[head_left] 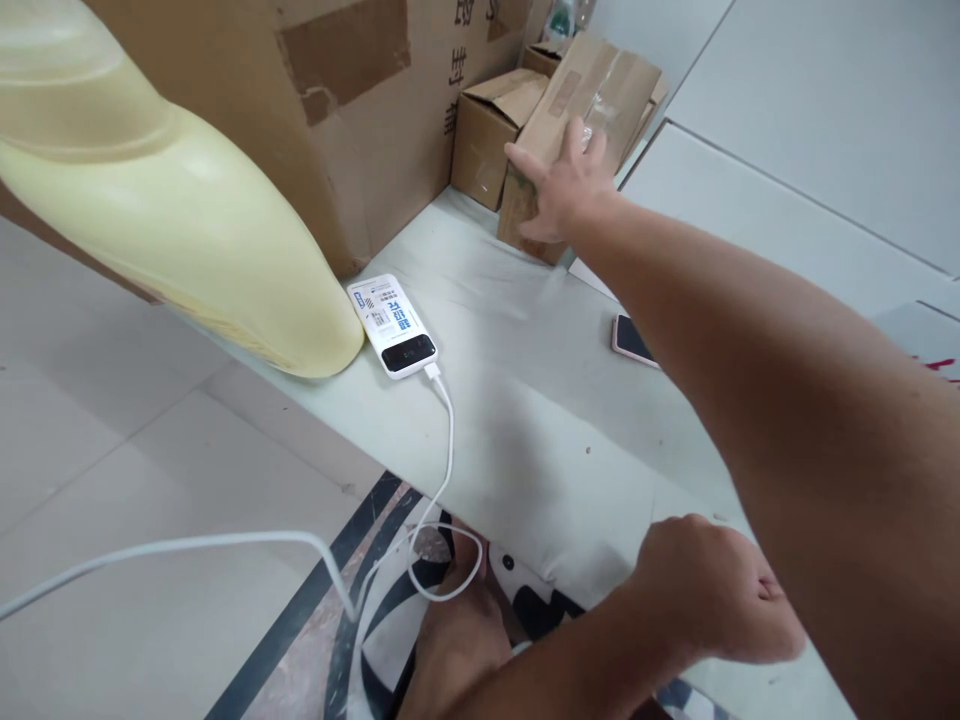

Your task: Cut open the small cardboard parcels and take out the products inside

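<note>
My right hand (566,190) reaches far across the pale table (525,420) and grips the near upper corner of a taped brown cardboard box (600,85), thumb on its left side and fingers spread over the top. The box leans tilted against other boxes at the table's far end. My left hand (712,590) is curled into a fist at the table's near edge, knuckles up, with nothing showing in it.
A white power bank (394,325) lies on the table with its white cable (446,450) hanging to the floor. Beside it are a large yellow plastic object (172,210) and a big cardboard carton (360,110). A small open box (487,130) and a pink-cased phone (630,340) are also there.
</note>
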A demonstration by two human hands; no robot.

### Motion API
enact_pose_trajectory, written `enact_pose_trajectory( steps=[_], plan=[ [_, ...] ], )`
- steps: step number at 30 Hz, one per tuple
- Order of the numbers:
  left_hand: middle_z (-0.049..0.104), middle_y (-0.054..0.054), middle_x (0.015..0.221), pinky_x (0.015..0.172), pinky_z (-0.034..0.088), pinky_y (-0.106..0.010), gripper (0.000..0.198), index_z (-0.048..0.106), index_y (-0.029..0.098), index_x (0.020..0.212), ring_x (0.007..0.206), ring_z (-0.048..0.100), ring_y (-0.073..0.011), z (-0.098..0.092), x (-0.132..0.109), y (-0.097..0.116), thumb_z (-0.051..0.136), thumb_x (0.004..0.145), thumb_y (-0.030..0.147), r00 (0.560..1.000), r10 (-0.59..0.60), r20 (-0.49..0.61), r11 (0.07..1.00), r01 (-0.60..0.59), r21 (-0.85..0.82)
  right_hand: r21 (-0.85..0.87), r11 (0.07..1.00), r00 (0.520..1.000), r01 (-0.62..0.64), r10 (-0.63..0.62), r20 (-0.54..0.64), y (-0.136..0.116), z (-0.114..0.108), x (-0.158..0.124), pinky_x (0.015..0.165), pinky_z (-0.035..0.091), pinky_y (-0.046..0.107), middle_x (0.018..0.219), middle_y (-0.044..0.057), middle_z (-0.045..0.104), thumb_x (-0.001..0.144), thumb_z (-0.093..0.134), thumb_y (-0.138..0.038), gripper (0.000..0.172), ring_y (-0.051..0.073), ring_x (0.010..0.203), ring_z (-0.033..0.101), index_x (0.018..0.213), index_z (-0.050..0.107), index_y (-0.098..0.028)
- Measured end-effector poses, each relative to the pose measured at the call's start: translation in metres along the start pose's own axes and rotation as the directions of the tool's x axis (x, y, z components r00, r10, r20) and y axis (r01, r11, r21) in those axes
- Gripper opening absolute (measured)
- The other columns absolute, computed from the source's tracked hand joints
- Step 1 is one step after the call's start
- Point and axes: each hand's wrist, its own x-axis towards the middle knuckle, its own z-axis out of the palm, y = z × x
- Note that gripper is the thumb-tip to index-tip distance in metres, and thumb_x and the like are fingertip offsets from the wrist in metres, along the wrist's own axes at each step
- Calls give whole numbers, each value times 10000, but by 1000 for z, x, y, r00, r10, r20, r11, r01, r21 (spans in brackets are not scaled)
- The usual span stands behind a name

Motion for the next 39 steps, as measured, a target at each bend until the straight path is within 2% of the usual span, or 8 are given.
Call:
enact_pose_trajectory(
  steps=[14,18,25,30,32,33,37,39],
  plan=[
    [507,4,575,671,383,-264,59,613,197,590,708,567,-168,-8,-7,-4,631,642,176,998,50,-46,999,-51,-16,2,986,985,-168,168,-30,-3,-5,14,1107,301,769,1737,231,14,816,840,-334,1093,591,1528,149,1676,168,-396],
    [483,4,565,667,376,-258,92,597,192,575,685,546,-158,-10,-8,-2,636,657,190,998,34,-53,999,-36,-24,77,981,983,-176,180,-39,-5,-5,16,1144,238,769,1726,258,38,775,863,-309,1036,566,1516,195,1650,311,-241],
    [281,41,541,642,313,-266,175,439,193,509,571,342,-115,-11,-8,-11,585,590,140,998,32,-60,994,-38,-99,224,966,975,-125,162,-153,7,0,8,1095,346,720,1665,152,172,844,733,-207,766,441,1473,179,1543,440,-318],
    [120,44,508,538,203,-296,391,187,209,486,533,140,-117,-17,-13,-16,546,615,125,981,69,-180,982,-99,-160,112,993,985,35,-15,-171,20,-6,-46,1070,390,676,1487,175,338,810,716,-299,741,480,1378,334,1515,496,-359],
    [110,41,487,511,178,-314,430,141,218,501,507,128,-116,-22,-16,-18,533,665,152,884,175,-433,963,-244,-111,44,989,976,143,-134,-170,36,-1,-96,1057,412,685,1451,182,363,824,680,-374,663,483,1377,359,1473,546,-375],
    [116,40,483,510,187,-320,436,133,222,513,498,135,-118,-25,-17,-19,521,701,159,765,247,-595,944,-328,-30,27,976,958,215,-205,-200,48,5,-127,1073,404,698,1440,185,370,838,649,-423,613,481,1404,354,1445,573,-382],
    [307,29,589,616,331,-332,331,251,235,641,589,343,-150,-49,-25,-24,494,862,196,48,396,-917,852,-391,347,99,885,847,454,-395,-354,115,46,-278,1023,468,688,1320,135,460,730,716,-617,505,440,1368,493,1222,616,-670],
    [441,0,741,717,405,-359,194,378,244,774,740,455,-182,-62,-27,-25,525,894,288,-156,325,-933,862,-356,360,279,904,837,325,-137,-529,141,73,-358,917,495,694,1284,161,455,656,684,-704,542,442,1416,472,1183,578,-775]
  ],
)
